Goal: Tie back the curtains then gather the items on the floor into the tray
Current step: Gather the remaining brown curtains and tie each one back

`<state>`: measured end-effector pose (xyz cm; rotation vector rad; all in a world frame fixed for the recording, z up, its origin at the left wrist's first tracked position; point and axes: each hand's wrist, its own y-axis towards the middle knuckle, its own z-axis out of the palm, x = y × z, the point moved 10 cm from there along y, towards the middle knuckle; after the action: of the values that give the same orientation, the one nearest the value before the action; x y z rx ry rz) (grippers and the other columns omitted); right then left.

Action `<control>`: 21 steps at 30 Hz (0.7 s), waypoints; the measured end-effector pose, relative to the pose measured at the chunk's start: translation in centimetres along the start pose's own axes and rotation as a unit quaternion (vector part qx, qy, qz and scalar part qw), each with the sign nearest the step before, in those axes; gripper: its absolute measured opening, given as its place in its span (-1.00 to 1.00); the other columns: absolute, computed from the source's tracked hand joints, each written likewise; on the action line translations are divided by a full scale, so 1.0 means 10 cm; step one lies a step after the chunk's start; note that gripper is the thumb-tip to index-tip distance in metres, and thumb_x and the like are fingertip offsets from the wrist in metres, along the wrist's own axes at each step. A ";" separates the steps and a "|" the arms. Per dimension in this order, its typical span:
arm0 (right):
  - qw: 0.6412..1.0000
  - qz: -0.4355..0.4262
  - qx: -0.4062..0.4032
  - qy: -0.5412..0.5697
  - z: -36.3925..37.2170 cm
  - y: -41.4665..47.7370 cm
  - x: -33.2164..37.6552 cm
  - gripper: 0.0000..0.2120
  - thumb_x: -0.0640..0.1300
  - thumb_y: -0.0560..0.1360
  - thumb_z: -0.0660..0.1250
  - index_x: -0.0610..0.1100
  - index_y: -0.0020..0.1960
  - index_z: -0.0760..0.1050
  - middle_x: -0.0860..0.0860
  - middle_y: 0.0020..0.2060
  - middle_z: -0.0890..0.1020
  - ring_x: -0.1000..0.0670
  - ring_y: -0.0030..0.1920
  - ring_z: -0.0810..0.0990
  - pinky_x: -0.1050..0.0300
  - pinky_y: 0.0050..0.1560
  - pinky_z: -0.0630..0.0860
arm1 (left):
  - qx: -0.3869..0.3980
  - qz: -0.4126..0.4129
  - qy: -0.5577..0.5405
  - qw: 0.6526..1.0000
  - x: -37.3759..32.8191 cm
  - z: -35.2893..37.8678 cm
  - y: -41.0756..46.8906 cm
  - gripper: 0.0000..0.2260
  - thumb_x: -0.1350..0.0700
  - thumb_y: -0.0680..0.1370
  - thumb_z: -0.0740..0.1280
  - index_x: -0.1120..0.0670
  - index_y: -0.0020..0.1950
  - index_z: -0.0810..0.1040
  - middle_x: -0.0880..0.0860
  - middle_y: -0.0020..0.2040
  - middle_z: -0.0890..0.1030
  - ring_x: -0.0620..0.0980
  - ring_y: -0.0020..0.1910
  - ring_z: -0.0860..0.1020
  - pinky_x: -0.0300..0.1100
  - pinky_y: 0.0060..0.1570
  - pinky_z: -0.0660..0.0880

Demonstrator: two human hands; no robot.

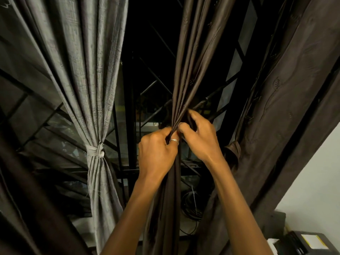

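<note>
Bunching the dark brown curtain [181, 85] at its waist is the step in hand, and both hands meet on the same gathered neck of cloth in front of the window grille [147, 92]. The left hand [158, 151], a ring [174, 141] on one finger, is closed around the folds from the left; the right hand [199, 138] pinches them from the right, thumb pressed against the pleats. No tie band for this panel can be made out, so I cannot tell whether one is already wrapped under the fingers.

To the left, the grey curtain [88, 70] is already cinched with a grey tie-back [96, 150], a fair model for height and tightness. A wider brown curtain [276, 107] hangs at the right, with what looks like a knotted loop [233, 151] at its edge.

Doing this well probably means keeping one hand clamped on the bundle while the other passes the tie, gathering every pleat so none slips free. Neither tray nor floor items are in view.
</note>
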<state>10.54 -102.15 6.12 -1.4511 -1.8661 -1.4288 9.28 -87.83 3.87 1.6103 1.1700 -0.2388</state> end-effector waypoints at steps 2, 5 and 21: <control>0.988 0.028 0.087 0.125 0.14 -0.04 -0.02 -0.69 -0.01 0.56 0.35 0.07 0.30 0.55 0.11 0.15 0.68 0.12 0.21 0.62 0.03 0.29 0.53 | -0.001 0.011 -0.008 1.000 -0.02 0.00 -0.01 -0.83 0.00 0.61 0.34 0.03 -0.04 0.69 -0.06 -0.41 0.55 -0.10 -0.46 0.50 -0.11 -0.44 0.45; 0.981 0.051 0.098 0.159 0.14 -0.06 -0.02 -0.54 0.25 0.48 0.44 0.04 0.27 0.55 0.09 0.14 0.69 0.10 0.22 0.64 -0.02 0.31 0.55 | 0.002 0.039 0.001 0.999 -0.13 0.01 -0.04 -0.83 0.02 0.57 0.35 0.05 -0.01 0.70 -0.07 -0.35 0.56 -0.08 -0.44 0.49 -0.12 -0.42 0.46; 0.982 0.079 0.002 0.169 -0.04 -0.01 -0.09 -0.75 -0.05 0.61 0.38 -0.04 0.26 0.63 0.12 0.09 0.72 0.16 0.12 0.68 0.12 0.21 0.60 | 0.138 -0.006 -0.022 0.990 0.07 -0.04 0.28 -0.42 -0.14 0.57 0.39 -0.05 0.55 0.34 -0.10 0.40 0.49 -0.20 0.35 0.44 -0.30 0.23 0.37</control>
<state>10.71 -102.98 5.52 -1.2331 -1.5103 -1.4851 11.64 -86.91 5.38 1.8285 1.1512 -0.4596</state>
